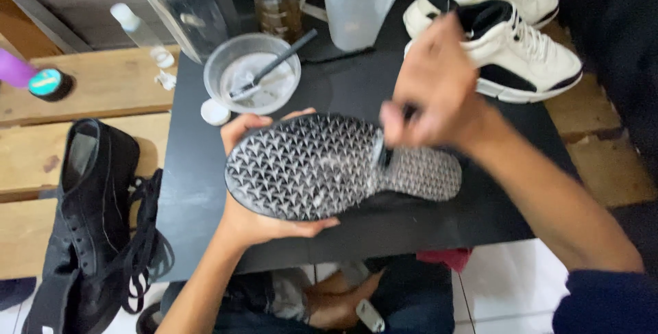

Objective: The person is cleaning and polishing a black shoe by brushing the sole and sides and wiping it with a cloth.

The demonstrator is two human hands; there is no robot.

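One shoe, black, turned sole-up over the middle of the black surface, patterned tread whitened with foam near the arch. Cradled from beneath by the left hand, grip clenched around the toe end, thumb and fingertips showing at both edges of the sole. Pressed against the tread by the right hand: a small brush, grip clenched on its handle, bristles touching the sole. Behind the shoe, on the same surface, a clear bowl of white foam with a dark brush leaning in it. Beside that, a translucent jug. At the right rear, a pair of white sneakers. Off to the left, on wooden boards, a black high-top shoe with loose laces.
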